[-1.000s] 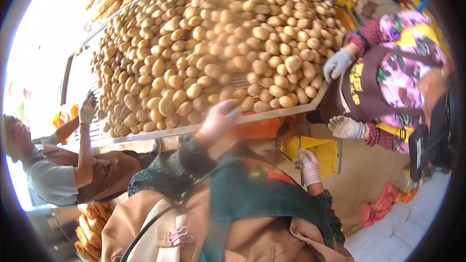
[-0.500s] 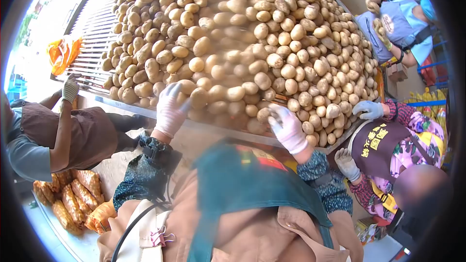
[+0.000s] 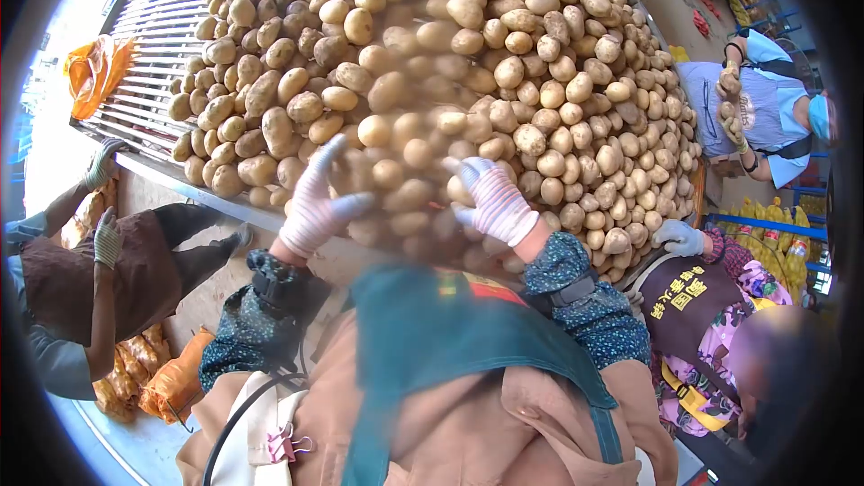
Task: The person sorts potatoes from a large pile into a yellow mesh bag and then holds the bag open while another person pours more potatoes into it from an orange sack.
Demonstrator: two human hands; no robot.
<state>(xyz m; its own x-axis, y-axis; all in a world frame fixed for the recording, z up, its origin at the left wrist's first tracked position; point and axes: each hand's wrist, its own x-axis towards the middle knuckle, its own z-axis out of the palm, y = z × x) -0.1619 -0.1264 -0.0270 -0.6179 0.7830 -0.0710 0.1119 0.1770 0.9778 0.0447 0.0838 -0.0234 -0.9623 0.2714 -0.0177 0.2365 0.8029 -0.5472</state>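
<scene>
White knit gloves with faint stripes were out over the heap, both of them side by side! The left hand [image 3: 315,205] stood wide, thumb well away from the upright fingers, palm turned inward with nothing held in it. Across from it, the right hand [image 3: 500,203] curved its thumb and fingers toward the blurred middle, and from where I stood I couldn't tell whether they gripped anything. And the potatoes [image 3: 576,90]? Piled thick ahead of both hands, spread across a slatted rack [image 3: 164,45], some lying between the two gloves. Over on the rack's far left corner, an orange sack [image 3: 97,74] lay crumpled on the bare slats. Just beyond the left side, a person in a brown apron [image 3: 103,265] had one gloved hand at the metal edge [image 3: 238,209]. On the right, a grey glove [image 3: 678,238] rested beside the pile, its wearer in floral sleeves!
</scene>
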